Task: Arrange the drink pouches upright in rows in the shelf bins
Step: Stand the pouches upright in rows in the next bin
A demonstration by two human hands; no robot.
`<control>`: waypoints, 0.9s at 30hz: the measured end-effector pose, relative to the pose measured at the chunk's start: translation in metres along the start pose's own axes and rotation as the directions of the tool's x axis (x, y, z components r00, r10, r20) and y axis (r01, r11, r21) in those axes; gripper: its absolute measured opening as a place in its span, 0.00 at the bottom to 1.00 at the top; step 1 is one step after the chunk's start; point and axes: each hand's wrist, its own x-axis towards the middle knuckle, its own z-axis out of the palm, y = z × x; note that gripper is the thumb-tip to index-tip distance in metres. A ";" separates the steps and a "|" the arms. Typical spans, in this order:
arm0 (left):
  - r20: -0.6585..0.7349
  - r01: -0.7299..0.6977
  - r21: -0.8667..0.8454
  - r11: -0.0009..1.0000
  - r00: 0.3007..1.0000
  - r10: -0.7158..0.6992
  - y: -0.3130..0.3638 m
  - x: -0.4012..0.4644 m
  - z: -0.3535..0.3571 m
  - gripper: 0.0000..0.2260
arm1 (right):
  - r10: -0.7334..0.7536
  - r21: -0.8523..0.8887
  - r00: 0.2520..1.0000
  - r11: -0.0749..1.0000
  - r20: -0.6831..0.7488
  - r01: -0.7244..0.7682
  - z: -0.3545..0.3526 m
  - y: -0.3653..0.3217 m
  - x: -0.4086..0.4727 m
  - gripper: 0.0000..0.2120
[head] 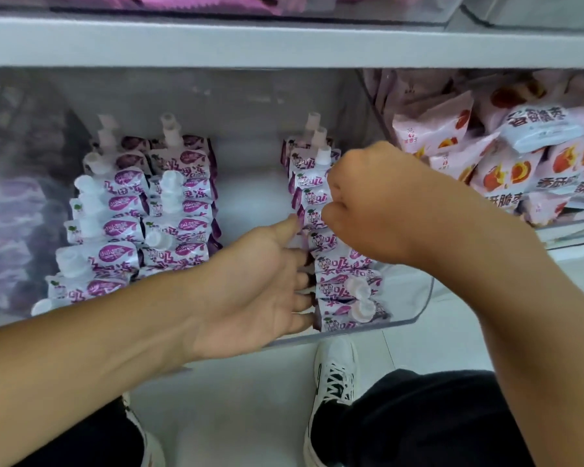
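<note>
Purple and white pouches (334, 251) stand in a row on the right side of the clear bin (415, 308), one behind the other, with their caps up. We press our left hand (257, 284) flat against the left side of this row, near the front. Its fingers (300, 298) are spread wide and touch the pouch edges, and it holds nothing. Our right hand (375, 203) sits over the middle of the row, curled into a tight fist. Its fingers pinch the top of one pouch (312, 197) there. Two more rows of the same pouches (142, 227) stand on the left side of the bin, side by side and touching. Some of those lean a little. A bare strip of the bin floor lies between the left rows and the right row. To the right, in the next bin (570, 227), we see a heap of pink snack bags (506, 163) with red fruit on them. They lie in a jumble, not in rows. A white shelf (284, 42) runs across above the bins. Below the bin we see a white floor (250, 399), our white shoe (334, 375) and our dark trousers (418, 423).
</note>
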 end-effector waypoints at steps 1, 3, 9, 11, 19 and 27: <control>-0.007 0.009 -0.022 1.000 1.000 -0.009 0.001 -0.002 -0.004 0.29 | -0.007 -0.005 0.999 1.000 -0.051 0.007 -0.002 -0.002 0.001 0.16; -0.002 0.019 -0.077 0.997 1.000 -0.019 0.001 -0.004 -0.011 0.32 | 0.002 0.106 0.972 0.994 -0.235 0.024 -0.008 -0.008 0.004 0.12; 0.113 0.056 -0.160 0.986 0.993 -0.038 0.001 -0.011 -0.017 0.37 | 0.169 0.809 0.903 0.403 0.394 -0.428 0.009 -0.035 0.022 0.14; -0.007 -0.008 -0.138 0.990 1.000 0.007 0.005 -0.023 -0.026 0.33 | 0.179 0.812 0.850 0.254 0.495 -0.526 0.019 -0.037 0.030 0.08; -0.291 -0.377 0.562 0.736 0.743 0.602 0.045 -0.083 -0.055 0.11 | 0.255 0.845 0.858 0.196 0.446 -0.497 0.024 -0.053 0.054 0.04; -0.204 0.059 0.977 0.207 0.566 0.799 0.027 -0.081 -0.104 0.13 | 0.330 0.838 0.796 0.022 0.508 -0.544 0.041 -0.054 0.101 0.13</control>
